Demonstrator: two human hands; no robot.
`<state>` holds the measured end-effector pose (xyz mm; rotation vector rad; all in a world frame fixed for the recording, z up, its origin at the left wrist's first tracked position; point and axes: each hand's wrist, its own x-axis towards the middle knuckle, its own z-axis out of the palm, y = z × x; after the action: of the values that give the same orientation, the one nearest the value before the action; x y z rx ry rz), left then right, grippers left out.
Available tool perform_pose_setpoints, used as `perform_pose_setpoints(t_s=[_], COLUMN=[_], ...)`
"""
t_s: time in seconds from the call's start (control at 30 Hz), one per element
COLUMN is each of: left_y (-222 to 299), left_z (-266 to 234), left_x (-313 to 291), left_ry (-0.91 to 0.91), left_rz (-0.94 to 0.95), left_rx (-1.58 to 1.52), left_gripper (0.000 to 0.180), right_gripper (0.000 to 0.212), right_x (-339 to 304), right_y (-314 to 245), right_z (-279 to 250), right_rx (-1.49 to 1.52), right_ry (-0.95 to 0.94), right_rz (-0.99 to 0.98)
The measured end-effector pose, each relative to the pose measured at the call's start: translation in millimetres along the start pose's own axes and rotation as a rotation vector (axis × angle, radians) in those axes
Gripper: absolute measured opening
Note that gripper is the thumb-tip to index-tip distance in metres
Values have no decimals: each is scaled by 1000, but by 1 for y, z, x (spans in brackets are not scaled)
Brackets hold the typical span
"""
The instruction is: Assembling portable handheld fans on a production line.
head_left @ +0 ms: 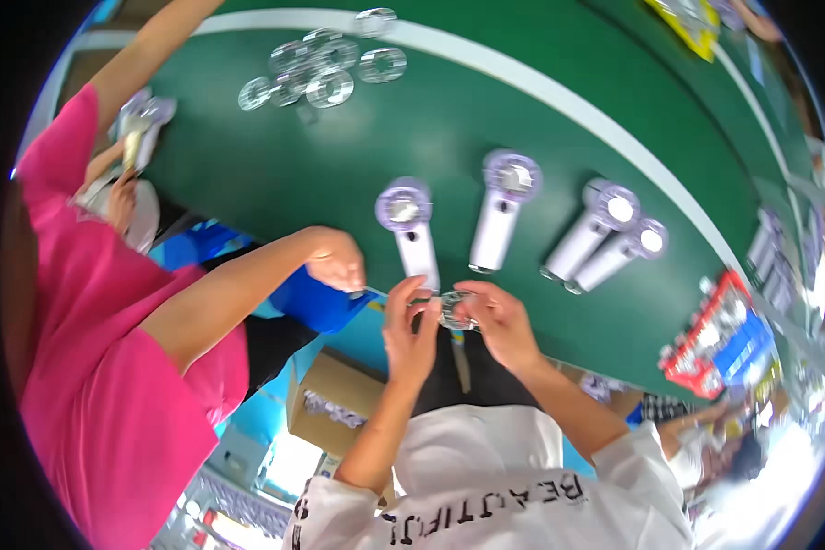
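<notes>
Both of my hands meet at the near edge of the green table, around a clear plastic ring (pixel 456 312). My left hand (pixel 409 332) grips its left side between thumb and fingers, and my right hand (pixel 502 326) pinches the right side. Just beyond my left fingertips lies a white and lilac handheld fan (pixel 405 211), its handle end partly hidden by them. A second handheld fan (pixel 495 220) lies farther off, to the right of it. Two more, a handheld fan (pixel 596 225) and its neighbour (pixel 628 249), lie close together farther right.
Several loose clear rings (pixel 330 87) are heaped at the far left of the table (pixel 339 165). A co-worker in pink stands close at my left, one hand (pixel 337 261) over the table edge. A red tray (pixel 706 339) with small parts sits at the right; a cardboard box (pixel 339 399) stands below.
</notes>
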<state>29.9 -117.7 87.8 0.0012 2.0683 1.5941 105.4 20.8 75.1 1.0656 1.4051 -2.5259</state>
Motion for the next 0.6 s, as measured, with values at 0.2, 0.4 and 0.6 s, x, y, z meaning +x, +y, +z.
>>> perform_pose_setpoints(t_s=[0.2,0.4,0.6], left_y=[9,19,22], left_z=[3,-2,-23], left_x=[-9,12,18], left_ry=[-73,-55,-115], left_rz=[-183,-185,-195], left_rx=[-202,-386,-497], left_gripper=[22,12,17], right_gripper=[21,30,19], right_x=[-19,-20,-2], right_y=[-20,-24,-35], right_z=[-3,-29,-60], right_rx=[-18,-408,-622], right_ry=[11,220,710], right_rz=[-5,-263,-428])
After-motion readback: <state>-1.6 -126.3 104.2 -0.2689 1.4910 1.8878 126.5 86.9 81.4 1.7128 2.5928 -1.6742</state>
